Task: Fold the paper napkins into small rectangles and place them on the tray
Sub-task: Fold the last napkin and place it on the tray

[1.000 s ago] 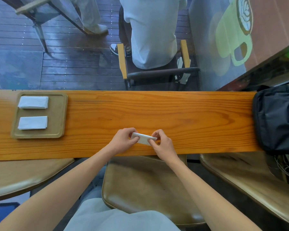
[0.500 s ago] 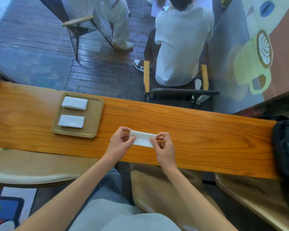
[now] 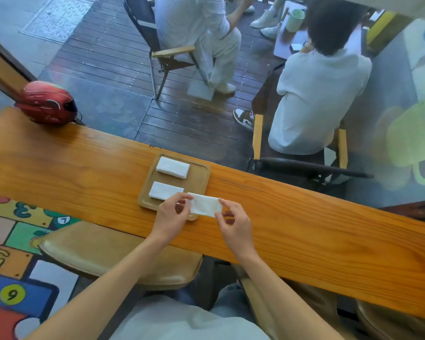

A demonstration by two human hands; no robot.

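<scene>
Already two napkins (image 3: 172, 167) on tray (image 3: 205, 176); both hands (image 3: 172, 215) pinch a third (image 3: 205, 205).

Wooden counter (image 3: 304, 217), dark decking (image 3: 108, 77)

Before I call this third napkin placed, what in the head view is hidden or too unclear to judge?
- Near right corner of the tan wooden tray: covered by the left hand and the folded white paper napkin pinched between it and the right hand.
- Held napkin's underside and fold count: facing away, too small.
- Nearer placed white napkin: its right end is behind the left hand's fingers.
</scene>
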